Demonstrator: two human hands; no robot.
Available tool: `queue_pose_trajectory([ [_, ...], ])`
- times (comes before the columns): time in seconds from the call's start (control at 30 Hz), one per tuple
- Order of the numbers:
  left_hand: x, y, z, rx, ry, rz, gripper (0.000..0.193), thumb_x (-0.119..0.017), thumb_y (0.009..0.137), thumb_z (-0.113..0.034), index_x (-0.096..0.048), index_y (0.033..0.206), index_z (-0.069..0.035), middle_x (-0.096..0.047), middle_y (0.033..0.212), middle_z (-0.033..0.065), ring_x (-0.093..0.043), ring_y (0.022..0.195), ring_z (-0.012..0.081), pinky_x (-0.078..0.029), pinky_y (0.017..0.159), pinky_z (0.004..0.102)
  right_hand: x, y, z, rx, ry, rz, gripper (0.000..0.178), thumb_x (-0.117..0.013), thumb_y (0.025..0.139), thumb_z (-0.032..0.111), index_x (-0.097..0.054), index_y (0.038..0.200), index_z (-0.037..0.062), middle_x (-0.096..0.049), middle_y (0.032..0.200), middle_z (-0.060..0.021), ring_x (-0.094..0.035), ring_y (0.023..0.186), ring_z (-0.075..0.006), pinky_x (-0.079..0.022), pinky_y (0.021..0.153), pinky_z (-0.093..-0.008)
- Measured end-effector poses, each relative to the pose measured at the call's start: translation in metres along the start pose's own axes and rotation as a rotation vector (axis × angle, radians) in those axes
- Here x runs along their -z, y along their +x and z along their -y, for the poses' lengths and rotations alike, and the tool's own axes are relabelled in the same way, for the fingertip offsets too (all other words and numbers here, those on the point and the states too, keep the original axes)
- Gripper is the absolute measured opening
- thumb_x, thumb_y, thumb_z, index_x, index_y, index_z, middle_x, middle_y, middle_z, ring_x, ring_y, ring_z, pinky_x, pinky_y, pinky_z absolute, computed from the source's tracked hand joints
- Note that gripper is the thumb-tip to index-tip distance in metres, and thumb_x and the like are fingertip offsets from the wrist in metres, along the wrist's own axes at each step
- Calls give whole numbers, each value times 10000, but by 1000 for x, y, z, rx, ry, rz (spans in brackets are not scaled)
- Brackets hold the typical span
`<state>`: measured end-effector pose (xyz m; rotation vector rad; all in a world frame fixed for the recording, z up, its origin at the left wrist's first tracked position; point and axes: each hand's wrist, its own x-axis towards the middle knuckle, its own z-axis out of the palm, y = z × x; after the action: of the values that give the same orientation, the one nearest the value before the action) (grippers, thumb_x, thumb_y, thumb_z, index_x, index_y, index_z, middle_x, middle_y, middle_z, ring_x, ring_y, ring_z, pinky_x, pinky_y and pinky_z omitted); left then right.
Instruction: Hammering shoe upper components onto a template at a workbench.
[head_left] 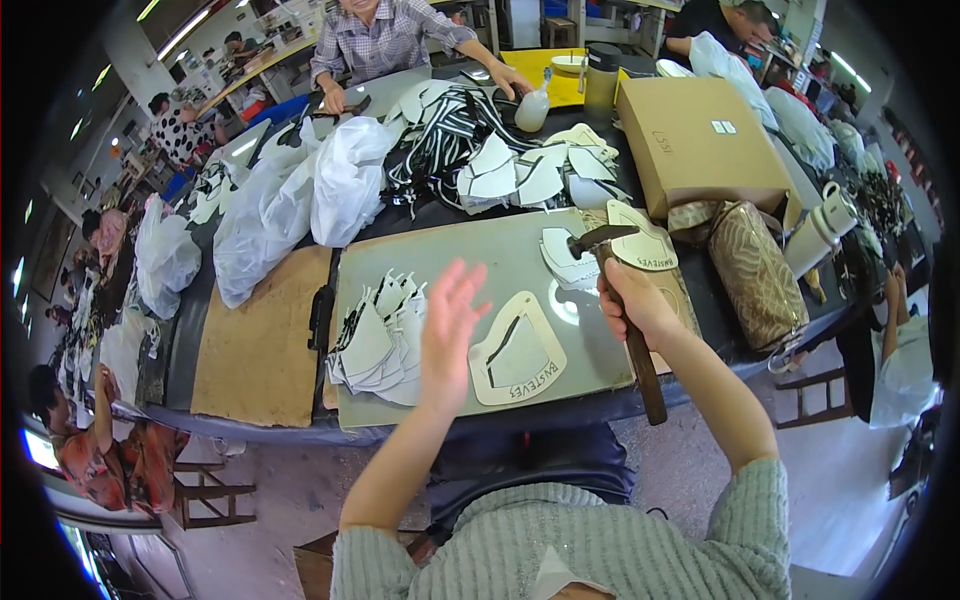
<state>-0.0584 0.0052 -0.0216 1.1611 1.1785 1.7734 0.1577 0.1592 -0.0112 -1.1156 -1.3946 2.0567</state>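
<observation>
My right hand [637,303] grips a hammer [640,370] by its wooden handle, with the dark metal head [600,238] pointing away from me. My left hand [453,320] is raised with its fingers apart and nothing in it. It hovers between a fanned pile of white cut pieces with black edging [375,340] and a cream template [518,350] with a cut-out middle. The template lies on a grey-green work board [440,265]. Beyond the hammer head, a second cream template [645,240] and a small stack of white pieces [562,262] lie on the board's far right.
A brown cardboard box [695,140], a patterned pouch [757,275] and a white flask [822,228] stand on the right. White plastic bags [350,180] and a brown board [262,345] are left. A pile of black-and-white straps [455,140] lies behind. Across the table, a person [385,45] reaches toward a bottle [533,108].
</observation>
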Motion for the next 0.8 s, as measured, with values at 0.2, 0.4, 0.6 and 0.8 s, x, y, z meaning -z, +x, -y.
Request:
queue_pose_trajectory([
  [0.2,-5,-61,24,-246,1187,361,587,-608,914,-329,-447,1400,-41,-442,1445,194,-396,1358,373,-299,1116,510,-7,-19,-8,424,-1110,-44,318,-495,992,331,-553,1011,19,-639,830,-253,-617,830,-448,-483,724,-519],
  [0.4,-8,-59,28,-309,1280,416,597,-627,892,-342,-464,1382,-42,-458,1432,188,-400,1346,389,-289,1114,522,-11,-28,-6,379,-1331,-38,356,-484,993,373,-560,1022,27,-649,846,-248,-628,814,-433,-482,709,-531],
  [0.6,22,-43,16,-185,1085,453,620,-596,923,-388,-425,1411,-45,-428,1454,202,-377,1369,371,-275,1132,523,-15,-18,8,349,-1411,14,379,-469,1002,380,-580,966,20,-648,776,-217,-641,762,-395,-484,678,-514],
  [0.8,43,-90,-42,-17,105,-102,663,-521,940,-482,-413,1400,-16,-425,1454,214,-374,1371,370,-243,1161,525,-54,17,-15,306,-172,133,500,-395,1031,464,-501,701,104,-418,483,0,-395,423,-130,-312,431,-312],
])
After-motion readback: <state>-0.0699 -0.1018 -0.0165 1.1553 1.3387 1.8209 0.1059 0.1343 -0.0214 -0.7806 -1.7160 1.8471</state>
